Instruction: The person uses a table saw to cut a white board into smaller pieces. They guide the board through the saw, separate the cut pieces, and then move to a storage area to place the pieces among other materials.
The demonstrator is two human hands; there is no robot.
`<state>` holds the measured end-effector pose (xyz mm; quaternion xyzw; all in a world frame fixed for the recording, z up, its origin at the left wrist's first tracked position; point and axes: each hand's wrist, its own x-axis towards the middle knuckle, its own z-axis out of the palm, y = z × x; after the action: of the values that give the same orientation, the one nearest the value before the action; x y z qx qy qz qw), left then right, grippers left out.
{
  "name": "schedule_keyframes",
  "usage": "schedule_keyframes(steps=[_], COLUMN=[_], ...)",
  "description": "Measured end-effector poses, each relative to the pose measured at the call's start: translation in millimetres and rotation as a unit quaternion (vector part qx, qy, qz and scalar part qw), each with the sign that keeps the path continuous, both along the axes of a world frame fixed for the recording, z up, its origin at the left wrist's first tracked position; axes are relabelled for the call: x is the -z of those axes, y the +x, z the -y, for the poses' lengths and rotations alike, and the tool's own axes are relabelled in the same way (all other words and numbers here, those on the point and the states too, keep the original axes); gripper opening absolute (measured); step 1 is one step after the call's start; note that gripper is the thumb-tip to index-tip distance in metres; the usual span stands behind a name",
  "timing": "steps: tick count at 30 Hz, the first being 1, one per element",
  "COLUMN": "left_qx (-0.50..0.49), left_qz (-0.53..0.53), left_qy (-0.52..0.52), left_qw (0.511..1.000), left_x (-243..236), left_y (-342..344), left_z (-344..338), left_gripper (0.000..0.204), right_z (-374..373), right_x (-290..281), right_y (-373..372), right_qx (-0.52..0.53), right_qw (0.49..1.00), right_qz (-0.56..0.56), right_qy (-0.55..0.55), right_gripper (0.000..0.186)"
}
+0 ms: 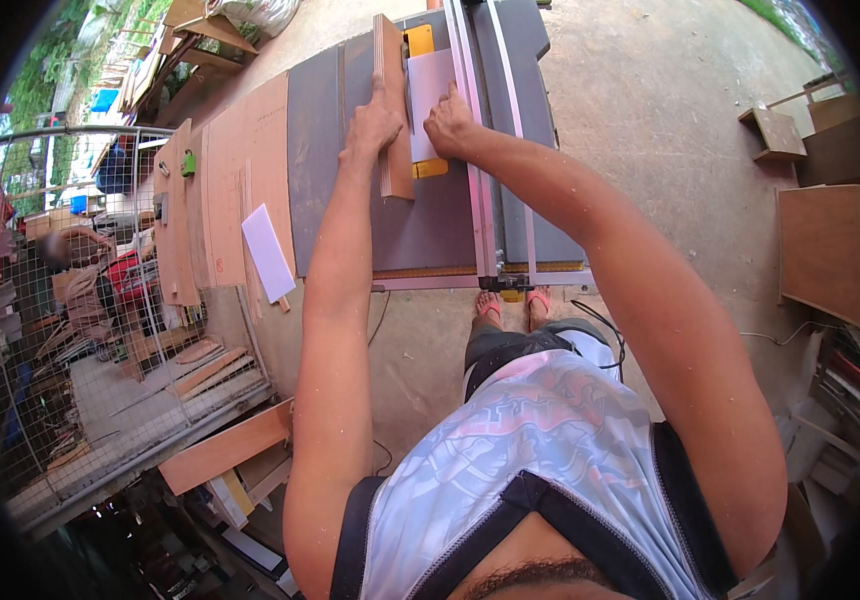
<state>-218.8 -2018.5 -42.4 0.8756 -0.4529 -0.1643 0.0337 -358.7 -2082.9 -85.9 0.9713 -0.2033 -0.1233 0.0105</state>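
Observation:
A white rectangular panel (432,75) lies on the dark table saw top (350,240), over a yellow insert plate (431,169) and beside the pale metal rail of the fence (469,90). Along the panel's left side stands a long wooden board (397,180). My left hand (374,128) grips this board, index finger stretched forward along it. On the panel rests my right hand (449,126), its index finger pointing ahead and the other fingers curled at the panel's near part. A thin dark line shows between board and panel; whether it is the blade, I cannot tell.
Another white panel (268,252) lies on the plywood extension (250,150) left of the saw. A wire mesh fence (120,300) stands at the left, with wood offcuts and a person (80,260) behind it. Wooden cabinets (835,255) stand at the right; a black cable (610,325) hangs near my legs.

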Motion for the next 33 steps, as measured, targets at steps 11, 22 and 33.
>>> schedule_keyframes(steps=[11,22,33], left_qx=[0.001,0.004,-0.018], left_qz=[0.002,0.008,-0.001], left_qy=[0.006,-0.001,0.018], left_qw=[1.0,1.0,1.0], left_x=[2,-1,-8], left_y=[4,3,0], left_z=[7,14,22], left_gripper=[0.092,0.093,0.086], right_z=[4,7,10], right_x=[-2,-3,0], right_y=[1,4,6], right_qx=[0.0,0.005,0.008], right_qw=[1.0,1.0,1.0], right_qz=[0.002,-0.004,0.01], right_qy=[0.003,-0.003,-0.007], right_gripper=[0.033,0.032,0.032])
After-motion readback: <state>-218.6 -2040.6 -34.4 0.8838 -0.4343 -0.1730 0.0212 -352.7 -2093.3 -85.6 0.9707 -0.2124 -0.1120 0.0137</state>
